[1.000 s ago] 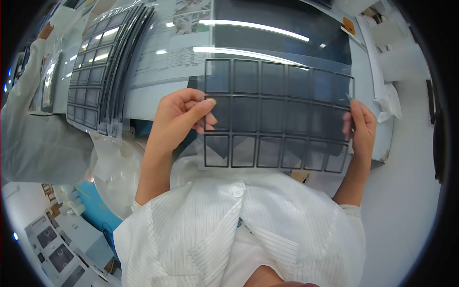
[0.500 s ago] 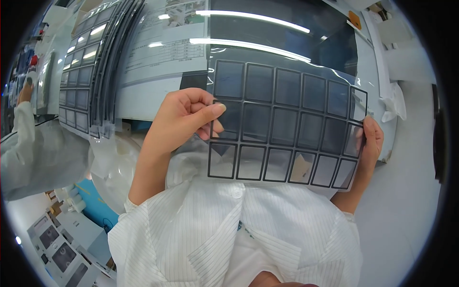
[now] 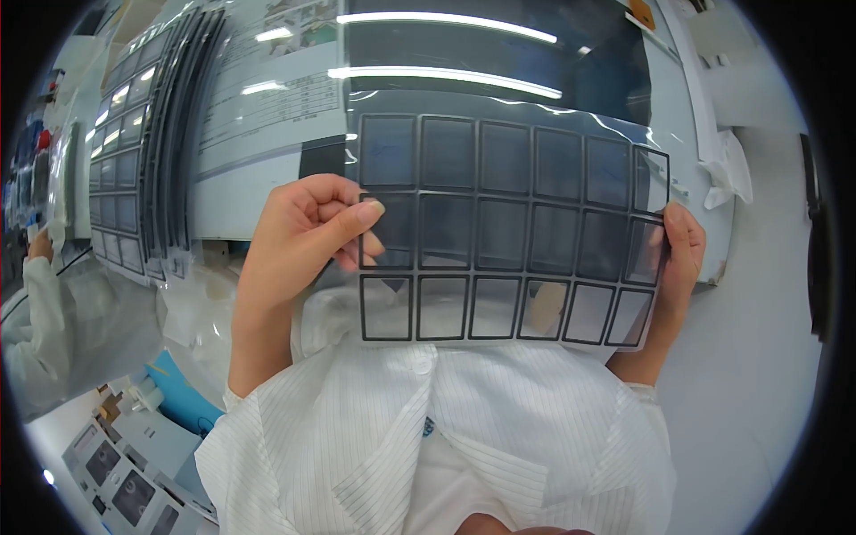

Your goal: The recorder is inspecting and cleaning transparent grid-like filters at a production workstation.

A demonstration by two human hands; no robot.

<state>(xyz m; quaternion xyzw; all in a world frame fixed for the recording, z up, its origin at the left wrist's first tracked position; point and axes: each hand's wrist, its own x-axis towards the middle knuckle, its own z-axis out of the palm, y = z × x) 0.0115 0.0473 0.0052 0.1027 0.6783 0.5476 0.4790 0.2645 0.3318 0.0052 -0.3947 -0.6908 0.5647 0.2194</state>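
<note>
Head view: a clear film sheet (image 3: pixel 508 227) printed with black rectangular frames, three rows of six, eighteen in all, is held up in front of the chest, over the near edge of the grey worktable (image 3: pixel 267 169). The left hand (image 3: pixel 308 236) pinches the sheet's left edge, thumb on the near face and curled fingers behind it, closed on the film. The right hand (image 3: pixel 678 259) grips the right edge; only the thumb and the side of the palm show, the fingers being hidden behind the sheet, yet the hold is plainly clamped on it. The sheet's upper transparent margin is hard to trace against the reflected ceiling lights. Two white striped sleeves (image 3: pixel 499 437) fill the lower field and cover the wrists' bases. At far left a stack of similar framed sheets (image 3: pixel 134 169) leans along the table; their number cannot be counted. A second person's white sleeve (image 3: pixel 36 312) is cut off at the left rim. Bare white floor (image 3: pixel 758 357) lies to the right.
</note>
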